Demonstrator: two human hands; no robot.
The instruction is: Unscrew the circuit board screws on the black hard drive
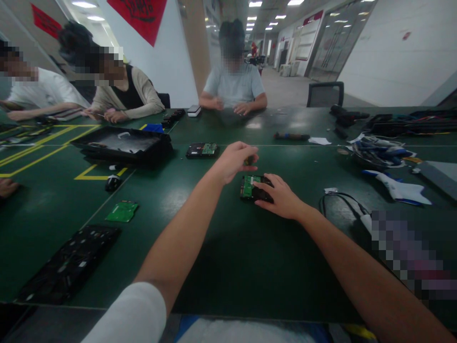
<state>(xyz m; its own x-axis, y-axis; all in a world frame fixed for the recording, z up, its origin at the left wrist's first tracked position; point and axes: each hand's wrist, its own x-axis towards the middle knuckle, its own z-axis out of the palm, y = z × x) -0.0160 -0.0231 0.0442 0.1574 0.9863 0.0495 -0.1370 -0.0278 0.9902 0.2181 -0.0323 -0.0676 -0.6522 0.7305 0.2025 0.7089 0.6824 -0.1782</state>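
Observation:
A hard drive (247, 186) with a green circuit board on its upper face lies on the dark green table in front of me. My right hand (280, 196) grips its right part, with the thumb at the near side and the fingers across the top. Just above and left of the drive is my left hand (233, 163), raised off the table with curled fingers. A small dark and yellowish thing shows between those fingers, too hidden to name. Farther off, a second hard drive (202, 150) lies beyond my left forearm.
To the left are a black tray (124, 147), a loose green circuit board (122, 211), a black computer mouse (113, 183) and a black flat part (69, 264). On the right lie a cable (342, 195), a white-blue wrapper (402, 188) and bundled wires (378, 150). Several people sit around the table.

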